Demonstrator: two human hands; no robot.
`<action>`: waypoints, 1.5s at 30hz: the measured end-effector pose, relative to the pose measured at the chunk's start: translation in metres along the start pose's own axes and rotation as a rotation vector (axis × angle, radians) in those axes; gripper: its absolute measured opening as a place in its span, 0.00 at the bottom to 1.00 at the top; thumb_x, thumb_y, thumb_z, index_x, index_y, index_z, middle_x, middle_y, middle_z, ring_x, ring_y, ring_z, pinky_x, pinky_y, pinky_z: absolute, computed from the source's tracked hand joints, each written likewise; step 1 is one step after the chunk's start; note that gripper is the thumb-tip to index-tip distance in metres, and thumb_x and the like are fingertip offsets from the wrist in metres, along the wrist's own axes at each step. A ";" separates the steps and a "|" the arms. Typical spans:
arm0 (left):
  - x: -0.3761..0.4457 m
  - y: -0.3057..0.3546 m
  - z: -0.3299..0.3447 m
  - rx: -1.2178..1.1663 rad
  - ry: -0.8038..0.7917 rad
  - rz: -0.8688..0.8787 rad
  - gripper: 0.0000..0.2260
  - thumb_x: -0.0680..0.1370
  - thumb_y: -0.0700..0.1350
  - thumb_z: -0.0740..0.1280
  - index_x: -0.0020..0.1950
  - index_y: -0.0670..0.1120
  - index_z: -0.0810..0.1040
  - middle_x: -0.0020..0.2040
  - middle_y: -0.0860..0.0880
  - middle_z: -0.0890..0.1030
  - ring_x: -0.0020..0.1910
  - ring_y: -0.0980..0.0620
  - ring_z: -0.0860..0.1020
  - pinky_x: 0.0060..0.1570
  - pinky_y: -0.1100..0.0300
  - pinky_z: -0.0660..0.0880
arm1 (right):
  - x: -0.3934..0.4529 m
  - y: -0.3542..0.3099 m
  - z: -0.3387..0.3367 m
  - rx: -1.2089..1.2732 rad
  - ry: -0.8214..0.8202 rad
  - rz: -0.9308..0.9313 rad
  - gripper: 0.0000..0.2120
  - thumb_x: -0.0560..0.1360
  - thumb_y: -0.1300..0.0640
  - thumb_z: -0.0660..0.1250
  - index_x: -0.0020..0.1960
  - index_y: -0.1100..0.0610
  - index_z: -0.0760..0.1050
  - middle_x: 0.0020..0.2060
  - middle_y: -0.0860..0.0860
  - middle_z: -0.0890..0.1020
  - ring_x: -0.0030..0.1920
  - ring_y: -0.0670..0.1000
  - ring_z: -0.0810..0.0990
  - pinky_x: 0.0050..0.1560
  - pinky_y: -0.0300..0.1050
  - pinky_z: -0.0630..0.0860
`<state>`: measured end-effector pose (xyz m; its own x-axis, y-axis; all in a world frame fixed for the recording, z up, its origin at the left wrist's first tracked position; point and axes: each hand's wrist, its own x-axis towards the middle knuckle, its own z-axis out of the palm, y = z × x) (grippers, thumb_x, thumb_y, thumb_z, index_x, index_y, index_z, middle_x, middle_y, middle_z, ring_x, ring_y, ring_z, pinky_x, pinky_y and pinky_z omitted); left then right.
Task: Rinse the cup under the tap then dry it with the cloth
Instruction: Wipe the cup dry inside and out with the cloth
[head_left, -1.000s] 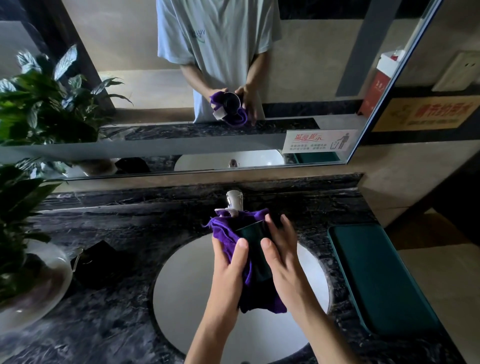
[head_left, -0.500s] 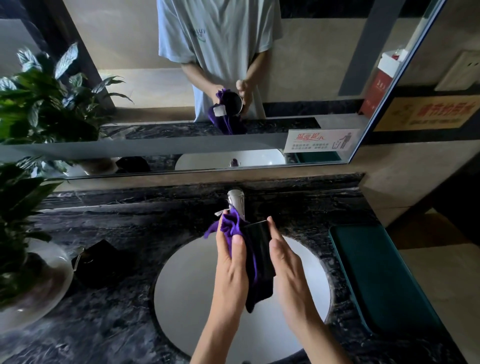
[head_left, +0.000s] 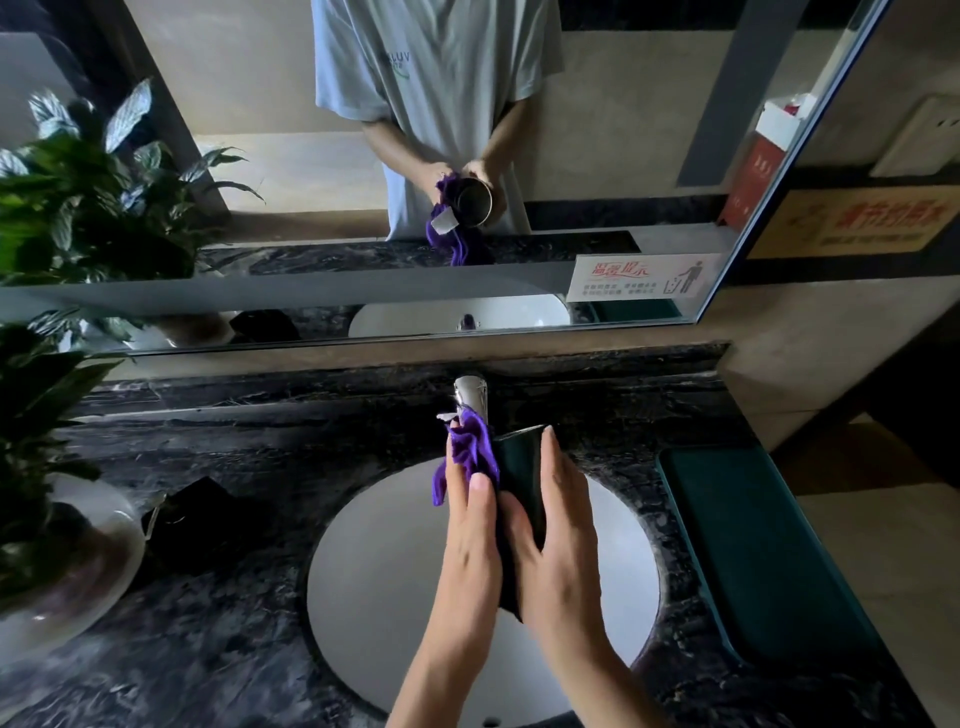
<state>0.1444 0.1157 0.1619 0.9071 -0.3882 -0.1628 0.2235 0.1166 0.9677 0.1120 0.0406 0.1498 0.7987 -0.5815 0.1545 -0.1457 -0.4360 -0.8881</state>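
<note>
Holding the cup above the white sink, the two hands meet at the centre of the view. The cup is dark, nearly black on its outside, and tilts with its open mouth toward twelve o'clock, close to the chrome tap. In the mirror its mouth shows round, with a metallic grey inside.

The right hand has its grip closed around the cup's body from the three o'clock side, fingers laid along the wall and thumb across the near side. The left hand presses the purple cloth against the cup's nine o'clock side, its grip closed on the cloth. Bunched folds of cloth rise past the fingertips beside the tap, a strip hangs off toward nine o'clock, and a small white tag sticks out at the top.

A dark marbled tabletop surrounds the sink. A leafy plant in a pale pot stands at nine o'clock, and a dark green tray lies at three o'clock.
</note>
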 end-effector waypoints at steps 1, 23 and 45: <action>0.002 -0.002 0.000 -0.013 -0.004 0.023 0.22 0.84 0.63 0.56 0.79 0.70 0.59 0.80 0.62 0.67 0.75 0.69 0.66 0.77 0.58 0.61 | -0.001 0.001 0.001 -0.009 0.010 -0.017 0.31 0.77 0.42 0.60 0.80 0.39 0.58 0.73 0.51 0.72 0.73 0.48 0.70 0.73 0.42 0.67; 0.011 -0.016 0.001 -0.372 0.054 -0.158 0.31 0.77 0.64 0.70 0.73 0.45 0.73 0.61 0.34 0.81 0.57 0.39 0.81 0.57 0.45 0.79 | -0.001 0.001 -0.018 0.437 -0.038 0.249 0.09 0.81 0.50 0.66 0.61 0.48 0.74 0.47 0.47 0.87 0.50 0.49 0.86 0.49 0.46 0.82; 0.014 -0.024 -0.006 -0.548 -0.011 -0.238 0.30 0.82 0.61 0.58 0.70 0.38 0.78 0.66 0.36 0.82 0.61 0.42 0.83 0.57 0.53 0.82 | 0.007 0.005 -0.018 0.234 -0.067 0.197 0.12 0.85 0.56 0.58 0.49 0.44 0.77 0.46 0.43 0.82 0.47 0.40 0.80 0.47 0.39 0.74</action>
<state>0.1537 0.1127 0.1358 0.8067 -0.4703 -0.3579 0.5739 0.4788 0.6643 0.1064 0.0225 0.1545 0.8065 -0.5890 -0.0522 -0.1689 -0.1448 -0.9749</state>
